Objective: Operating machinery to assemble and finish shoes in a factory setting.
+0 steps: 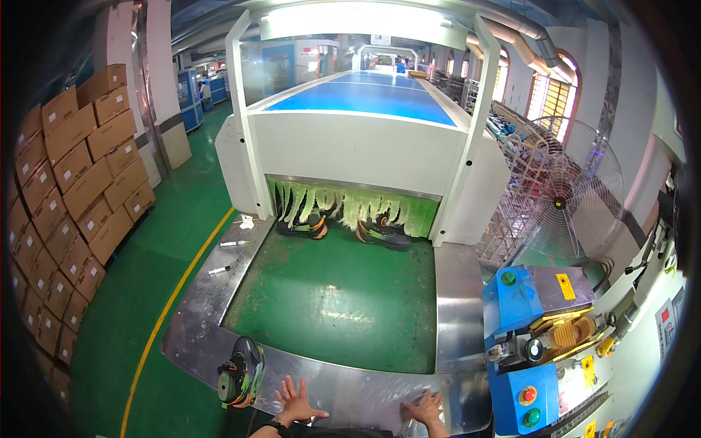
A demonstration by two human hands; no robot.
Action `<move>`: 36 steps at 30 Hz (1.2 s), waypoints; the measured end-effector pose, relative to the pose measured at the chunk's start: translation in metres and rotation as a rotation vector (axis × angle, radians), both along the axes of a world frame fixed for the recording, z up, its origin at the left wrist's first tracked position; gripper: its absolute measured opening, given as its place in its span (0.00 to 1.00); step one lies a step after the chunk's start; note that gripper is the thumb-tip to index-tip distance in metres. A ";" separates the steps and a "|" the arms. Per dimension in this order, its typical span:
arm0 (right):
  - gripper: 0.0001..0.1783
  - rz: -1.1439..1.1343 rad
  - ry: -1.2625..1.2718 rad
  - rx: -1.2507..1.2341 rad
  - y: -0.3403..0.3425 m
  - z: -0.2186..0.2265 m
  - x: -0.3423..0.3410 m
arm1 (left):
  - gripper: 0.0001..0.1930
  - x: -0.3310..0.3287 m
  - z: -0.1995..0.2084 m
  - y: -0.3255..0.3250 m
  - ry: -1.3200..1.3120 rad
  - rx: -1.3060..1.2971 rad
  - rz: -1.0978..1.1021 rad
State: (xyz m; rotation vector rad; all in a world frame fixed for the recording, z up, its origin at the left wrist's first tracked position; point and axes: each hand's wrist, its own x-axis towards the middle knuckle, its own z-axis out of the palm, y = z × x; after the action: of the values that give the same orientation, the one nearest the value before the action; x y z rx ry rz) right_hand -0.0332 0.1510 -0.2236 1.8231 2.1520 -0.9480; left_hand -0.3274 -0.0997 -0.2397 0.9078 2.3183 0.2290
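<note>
My left hand (294, 403), a dark band at its wrist, is open with fingers spread over the metal ledge (343, 390) in front of me. My right hand (423, 409) is farther right over the same ledge, also open and slightly blurred. Neither hand holds anything. Just left of my left hand, apart from it, a black sports shoe (245, 371) with green and orange parts rests on the ledge. On the green belt (328, 306), a black-and-orange shoe (305, 228) and another dark shoe (383, 233) lie at the machine's fringed opening, partly under the strips.
Two syringes (220, 269) and a crumpled white scrap (247, 222) lie on the left metal border. A blue-and-yellow machine (518, 358) with push buttons stands at right, a caged fan (559, 203) behind it. Stacked cartons (87, 168) line the far left.
</note>
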 end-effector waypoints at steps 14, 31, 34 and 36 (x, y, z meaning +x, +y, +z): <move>0.38 0.312 1.560 0.211 -0.016 0.387 -0.083 | 0.78 0.001 -0.002 -0.001 0.036 -0.004 0.034; 0.35 0.722 1.576 -0.138 -0.076 0.560 -0.057 | 0.67 0.008 -0.003 -0.005 0.051 -0.049 0.021; 0.36 0.738 1.578 -0.135 -0.078 0.560 -0.053 | 0.67 0.007 -0.004 -0.006 0.041 -0.064 0.023; 0.36 0.742 1.575 -0.135 -0.080 0.558 -0.051 | 0.66 0.007 -0.004 -0.006 0.029 -0.075 0.030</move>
State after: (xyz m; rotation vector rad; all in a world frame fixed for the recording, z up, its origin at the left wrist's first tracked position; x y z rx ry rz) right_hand -0.0839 0.0712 0.3342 -0.2637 2.7668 -2.5354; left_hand -0.3204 -0.1052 -0.2438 0.8458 2.3523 0.1412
